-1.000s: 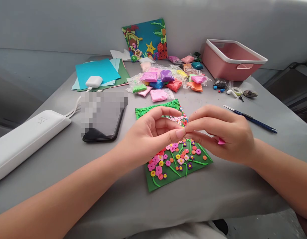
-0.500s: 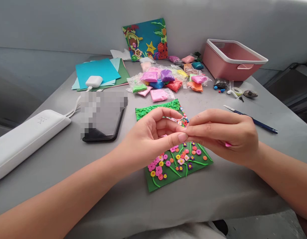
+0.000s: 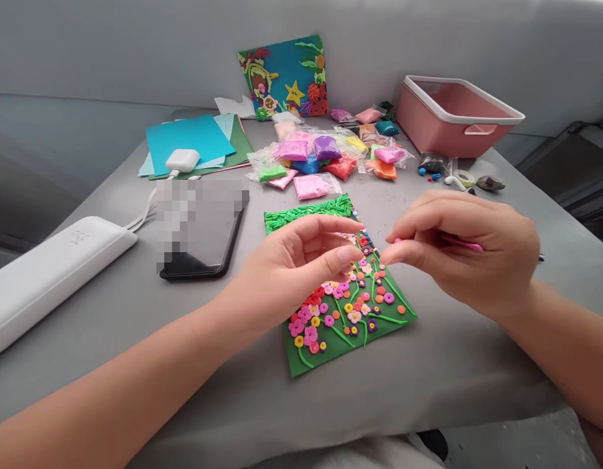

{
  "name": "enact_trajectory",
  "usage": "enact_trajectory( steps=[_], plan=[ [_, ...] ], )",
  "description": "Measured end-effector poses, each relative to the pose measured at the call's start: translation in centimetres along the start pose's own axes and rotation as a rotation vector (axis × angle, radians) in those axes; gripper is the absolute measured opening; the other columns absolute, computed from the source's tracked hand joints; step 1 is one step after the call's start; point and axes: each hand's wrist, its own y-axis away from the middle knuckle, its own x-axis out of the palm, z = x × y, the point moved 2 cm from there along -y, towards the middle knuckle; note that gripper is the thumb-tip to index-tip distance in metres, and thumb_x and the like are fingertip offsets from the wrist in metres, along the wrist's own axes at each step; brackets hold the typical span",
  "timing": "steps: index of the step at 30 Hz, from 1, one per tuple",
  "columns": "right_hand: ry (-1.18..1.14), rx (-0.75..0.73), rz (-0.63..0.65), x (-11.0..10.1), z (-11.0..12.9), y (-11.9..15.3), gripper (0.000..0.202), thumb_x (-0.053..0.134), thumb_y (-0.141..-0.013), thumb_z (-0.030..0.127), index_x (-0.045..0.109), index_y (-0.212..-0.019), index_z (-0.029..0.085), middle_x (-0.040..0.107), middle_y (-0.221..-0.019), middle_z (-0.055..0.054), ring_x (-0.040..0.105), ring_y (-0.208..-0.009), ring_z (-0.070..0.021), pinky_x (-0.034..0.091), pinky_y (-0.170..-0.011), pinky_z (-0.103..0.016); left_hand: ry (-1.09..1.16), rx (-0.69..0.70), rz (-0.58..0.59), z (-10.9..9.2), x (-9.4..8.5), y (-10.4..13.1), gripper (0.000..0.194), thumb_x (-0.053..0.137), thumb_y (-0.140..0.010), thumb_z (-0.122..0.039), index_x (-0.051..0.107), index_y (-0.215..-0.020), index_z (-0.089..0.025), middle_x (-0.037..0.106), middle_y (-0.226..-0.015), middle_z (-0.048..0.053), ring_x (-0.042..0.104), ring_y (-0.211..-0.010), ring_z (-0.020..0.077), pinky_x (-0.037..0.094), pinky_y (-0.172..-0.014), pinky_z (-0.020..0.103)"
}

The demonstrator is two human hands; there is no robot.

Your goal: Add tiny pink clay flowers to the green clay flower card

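Observation:
A green card (image 3: 306, 355) covered with small clay flowers, green stems and a leafy top strip lies on the grey table. Over its left part hovers my left hand (image 3: 306, 267), its fingers curved and the thumb near the fingertips; whether something small sits between them is hidden. My right hand (image 3: 467, 251) is to the right of the card, thumb and fingers pinched on a thin pink tool (image 3: 462, 244), which shows partly inside the palm and at the fingertips. The two hands are apart.
Bagged coloured clay (image 3: 311, 185) lies behind the card. A pink basket (image 3: 448, 127) stands back right, a sea-scene picture (image 3: 282, 78) at the back. Phone (image 3: 198, 241), white power bank (image 3: 62, 273) and blue sheets (image 3: 184, 143) are on the left.
My right hand has moved right and slightly up, away from my left hand, and more of the pink tool shows. The fingertips of the two hands have separated.

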Motion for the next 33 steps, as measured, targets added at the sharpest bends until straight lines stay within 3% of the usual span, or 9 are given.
enact_trajectory(
  steps=[2, 5, 10, 14, 18, 21, 23, 28, 33],
  plan=[
    [0.014, -0.022, 0.0, 0.05, 0.1, -0.01, 0.013, 0.082, -0.087, 0.023, 0.071, -0.081, 0.02, 0.066, -0.068, 0.003, 0.051, -0.055, -0.0083, 0.041, -0.05, -0.027, 0.002, -0.011, -0.001, 0.04, -0.14, -0.02, 0.035, 0.089, -0.08, -0.026, 0.073, -0.11, -0.022, 0.074, -0.085, -0.005, 0.069, -0.077, 0.0071, 0.059, -0.073, 0.017],
    [0.016, -0.07, 0.035, 0.08, 0.2, -0.13, 0.003, 0.075, -0.092, 0.019, 0.074, -0.089, 0.02, 0.074, -0.078, 0.0, 0.063, -0.066, -0.0097, 0.049, -0.058, -0.025, 0.007, -0.024, -0.007, 0.12, -0.24, -0.09, 0.043, 0.094, -0.073, -0.023, 0.071, -0.109, -0.022, 0.072, -0.079, -0.006, 0.069, -0.073, 0.0086, 0.058, -0.069, 0.019],
    [0.017, -0.082, 0.097, 0.15, 0.02, -0.23, 0.005, 0.075, -0.092, 0.016, 0.073, -0.089, 0.02, 0.071, -0.078, 0.0, 0.058, -0.06, -0.0086, 0.046, -0.052, -0.024, -0.031, -0.02, 0.026, 0.28, -0.08, -0.26, 0.043, 0.09, -0.078, -0.032, 0.069, -0.115, -0.022, 0.077, -0.081, -0.002, 0.071, -0.078, 0.0104, 0.059, -0.074, 0.021],
    [0.04, -0.08, 0.112, 0.16, -0.13, -0.22, 0.012, 0.066, -0.097, 0.015, 0.074, -0.093, 0.021, 0.072, -0.081, -0.002, 0.064, -0.067, -0.0108, 0.051, -0.059, -0.025, -0.059, -0.013, 0.024, 0.34, 0.02, -0.22, 0.049, 0.088, -0.08, -0.036, 0.067, -0.122, -0.024, 0.079, -0.086, -0.001, 0.073, -0.083, 0.0129, 0.06, -0.078, 0.025],
    [0.039, -0.035, 0.145, 0.37, -0.38, -0.06, 0.013, 0.073, -0.093, 0.022, 0.07, -0.082, 0.019, 0.067, -0.072, -0.001, 0.053, -0.057, -0.0088, 0.044, -0.051, -0.025, -0.128, -0.004, 0.015, 0.46, 0.17, -0.02, 0.053, 0.086, -0.082, -0.038, 0.065, -0.127, -0.021, 0.079, -0.088, 0.001, 0.073, -0.085, 0.0148, 0.059, -0.078, 0.025],
    [0.021, -0.065, 0.136, 0.6, -0.4, 0.11, 0.005, 0.069, -0.095, 0.015, 0.073, -0.094, 0.017, 0.071, -0.086, -0.004, 0.06, -0.067, -0.0089, 0.049, -0.058, -0.023, -0.174, 0.016, 0.02, 0.58, 0.25, 0.09, 0.055, 0.084, -0.083, -0.039, 0.063, -0.131, -0.021, 0.076, -0.086, 0.0, 0.07, -0.078, 0.0133, 0.057, -0.073, 0.025],
    [0.002, -0.077, 0.153, 0.73, -0.34, 0.18, 0.009, 0.065, -0.097, 0.013, 0.073, -0.095, 0.017, 0.072, -0.084, -0.004, 0.064, -0.071, -0.0099, 0.052, -0.064, -0.023, -0.187, 0.013, 0.017, 0.64, 0.26, 0.12, 0.055, 0.083, -0.084, -0.038, 0.062, -0.132, -0.02, 0.075, -0.087, 0.001, 0.069, -0.078, 0.0132, 0.057, -0.072, 0.025],
    [0.034, -0.015, 0.142, 0.59, -0.23, 0.08, 0.01, 0.072, -0.093, 0.022, 0.07, -0.085, 0.017, 0.064, -0.076, -0.002, 0.049, -0.057, -0.0086, 0.044, -0.054, -0.025, -0.209, 0.004, 0.016, 0.59, 0.26, 0.13, 0.05, 0.078, -0.089, -0.034, 0.061, -0.133, -0.019, 0.075, -0.087, 0.001, 0.067, -0.077, 0.013, 0.055, -0.071, 0.026],
    [-0.002, -0.065, 0.168, 0.54, -0.15, -0.13, 0.008, 0.064, -0.098, 0.017, 0.07, -0.092, 0.018, 0.067, -0.081, -0.003, 0.06, -0.066, -0.0115, 0.05, -0.06, -0.026, -0.234, -0.013, 0.008, 0.64, 0.33, 0.03, 0.049, 0.078, -0.088, -0.036, 0.061, -0.131, -0.019, 0.073, -0.087, 0.002, 0.066, -0.078, 0.0149, 0.055, -0.07, 0.028]
  ],
)
